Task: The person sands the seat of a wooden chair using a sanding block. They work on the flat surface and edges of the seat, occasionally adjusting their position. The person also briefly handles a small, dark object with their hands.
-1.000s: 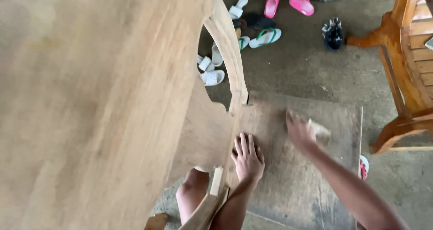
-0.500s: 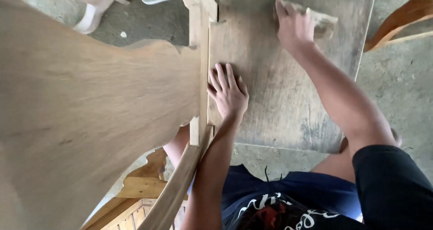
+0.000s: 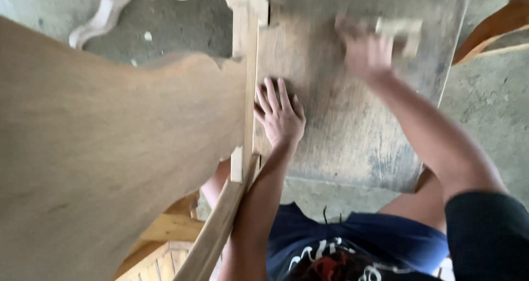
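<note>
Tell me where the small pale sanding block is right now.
In the head view, the small pale sanding block is upper right, under the right hand, on the flat worn wooden board.

Left hand [image 3: 280, 117] is lying flat, palm down, fingers spread, forearm extended. Right hand [image 3: 365, 50] is reaching further forward, blurred, fingers curled in a grip.
</note>
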